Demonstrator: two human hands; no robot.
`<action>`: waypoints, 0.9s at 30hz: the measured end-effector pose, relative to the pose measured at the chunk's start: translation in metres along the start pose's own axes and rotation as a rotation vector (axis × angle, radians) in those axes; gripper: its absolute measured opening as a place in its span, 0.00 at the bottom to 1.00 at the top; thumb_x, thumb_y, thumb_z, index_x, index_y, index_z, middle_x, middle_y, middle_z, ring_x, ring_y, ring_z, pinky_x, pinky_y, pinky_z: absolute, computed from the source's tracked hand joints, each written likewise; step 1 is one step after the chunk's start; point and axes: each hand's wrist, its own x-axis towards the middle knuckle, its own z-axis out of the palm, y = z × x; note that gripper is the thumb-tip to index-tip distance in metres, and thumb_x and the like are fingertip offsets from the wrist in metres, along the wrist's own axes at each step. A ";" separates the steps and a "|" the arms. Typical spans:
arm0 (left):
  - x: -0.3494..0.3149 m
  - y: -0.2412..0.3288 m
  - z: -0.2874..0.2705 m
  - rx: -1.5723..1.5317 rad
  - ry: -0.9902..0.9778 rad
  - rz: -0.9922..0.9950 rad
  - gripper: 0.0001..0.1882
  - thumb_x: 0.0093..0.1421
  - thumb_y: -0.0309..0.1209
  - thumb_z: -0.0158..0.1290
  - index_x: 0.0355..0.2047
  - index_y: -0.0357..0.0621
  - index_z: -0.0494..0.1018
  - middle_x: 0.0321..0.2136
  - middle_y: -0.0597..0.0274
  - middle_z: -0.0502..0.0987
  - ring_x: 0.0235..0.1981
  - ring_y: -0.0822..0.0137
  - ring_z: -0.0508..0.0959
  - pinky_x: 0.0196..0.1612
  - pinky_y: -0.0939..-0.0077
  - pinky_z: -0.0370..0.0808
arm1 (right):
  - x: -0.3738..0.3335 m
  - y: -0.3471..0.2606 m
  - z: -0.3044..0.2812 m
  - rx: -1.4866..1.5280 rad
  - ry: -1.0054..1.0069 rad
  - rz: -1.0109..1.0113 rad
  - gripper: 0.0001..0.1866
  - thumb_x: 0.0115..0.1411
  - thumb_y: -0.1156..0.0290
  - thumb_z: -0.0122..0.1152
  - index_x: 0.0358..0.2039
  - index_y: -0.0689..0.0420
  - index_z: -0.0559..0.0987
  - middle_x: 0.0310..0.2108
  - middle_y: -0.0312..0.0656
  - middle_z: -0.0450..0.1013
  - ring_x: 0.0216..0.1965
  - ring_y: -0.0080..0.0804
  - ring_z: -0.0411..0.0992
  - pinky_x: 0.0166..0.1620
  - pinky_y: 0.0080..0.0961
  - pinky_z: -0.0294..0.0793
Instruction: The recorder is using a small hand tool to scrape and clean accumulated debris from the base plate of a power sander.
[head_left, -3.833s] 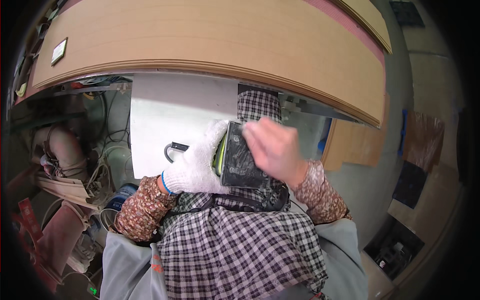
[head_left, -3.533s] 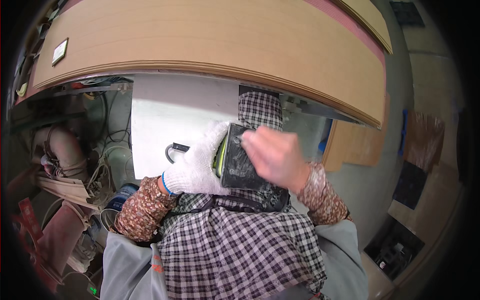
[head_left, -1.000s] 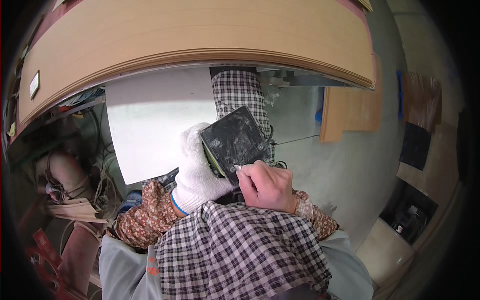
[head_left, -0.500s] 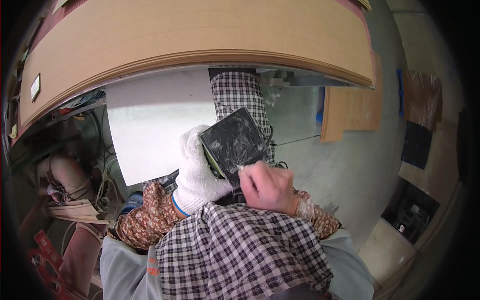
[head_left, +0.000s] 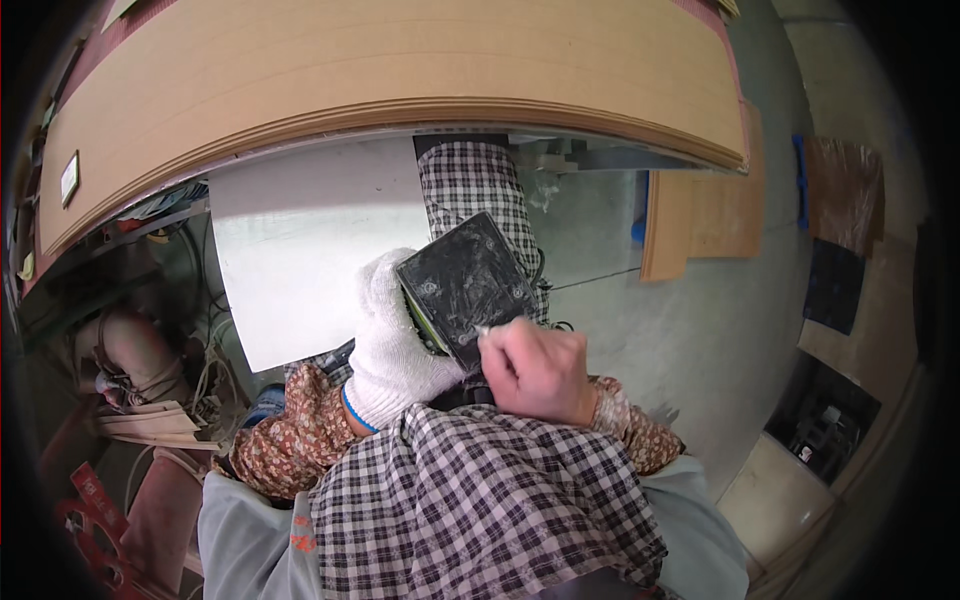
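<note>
My left hand (head_left: 388, 325), in a white knit glove with a blue cuff edge, is closed around a square sander (head_left: 462, 275) in front of my lap. Its flat black base faces up, tilted, with screws near the corners and whitish dust smears; a yellow-green edge shows beside the glove. My bare right hand (head_left: 537, 370) is closed in a pinch at the base's near corner. A small pale tip shows between thumb and forefinger, too small to name. The rest of the sander's body is hidden under the base and glove.
Ahead lies a stack of brown boards (head_left: 400, 70) on a bench, a small white-faced block (head_left: 70, 178) at its left. A white panel (head_left: 290, 260) sits below its edge. Red machinery (head_left: 100, 530) and hoses stand left. More boards (head_left: 700, 215) and a dark box (head_left: 825, 415) are at right.
Almost nothing differs. The sander and both hands keep their places, and the view has shifted very slightly.
</note>
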 end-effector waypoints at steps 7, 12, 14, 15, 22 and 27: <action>-0.003 -0.004 0.003 -0.172 -0.022 -0.102 0.52 0.40 0.40 0.79 0.60 0.34 0.62 0.50 0.45 0.69 0.52 0.45 0.71 0.58 0.52 0.70 | 0.002 -0.001 -0.005 0.004 -0.013 0.009 0.12 0.63 0.74 0.68 0.24 0.55 0.73 0.16 0.38 0.69 0.13 0.32 0.70 0.17 0.28 0.67; 0.001 0.003 0.000 -0.002 -0.026 -0.005 0.51 0.40 0.39 0.79 0.60 0.34 0.62 0.49 0.45 0.69 0.53 0.45 0.71 0.58 0.51 0.71 | -0.003 0.015 -0.010 -0.065 0.068 0.182 0.12 0.61 0.74 0.68 0.24 0.55 0.73 0.16 0.36 0.69 0.13 0.29 0.71 0.17 0.26 0.67; 0.001 -0.003 0.000 0.004 -0.033 0.009 0.51 0.40 0.39 0.79 0.59 0.34 0.62 0.49 0.45 0.69 0.53 0.44 0.71 0.57 0.51 0.71 | -0.005 -0.002 -0.005 0.044 -0.009 0.029 0.11 0.62 0.76 0.67 0.25 0.56 0.74 0.17 0.37 0.71 0.14 0.31 0.71 0.17 0.26 0.68; 0.000 -0.004 0.001 -0.016 -0.027 -0.008 0.51 0.39 0.39 0.79 0.59 0.35 0.62 0.49 0.45 0.69 0.53 0.44 0.71 0.57 0.51 0.71 | -0.006 0.001 -0.008 0.056 -0.044 0.043 0.09 0.62 0.76 0.67 0.26 0.56 0.75 0.17 0.38 0.72 0.14 0.31 0.72 0.18 0.26 0.69; -0.002 -0.002 0.001 -0.042 -0.039 -0.030 0.52 0.39 0.39 0.79 0.60 0.35 0.61 0.50 0.44 0.69 0.52 0.44 0.72 0.58 0.52 0.71 | -0.004 0.000 -0.003 0.068 -0.003 -0.030 0.10 0.62 0.76 0.66 0.25 0.55 0.75 0.16 0.37 0.68 0.13 0.27 0.70 0.17 0.24 0.67; -0.003 -0.003 0.002 -0.039 -0.035 -0.073 0.53 0.40 0.39 0.79 0.61 0.34 0.60 0.51 0.43 0.68 0.52 0.44 0.72 0.58 0.52 0.71 | 0.008 0.021 -0.004 -0.003 0.103 0.151 0.12 0.64 0.74 0.65 0.24 0.55 0.73 0.14 0.38 0.67 0.12 0.30 0.67 0.16 0.28 0.65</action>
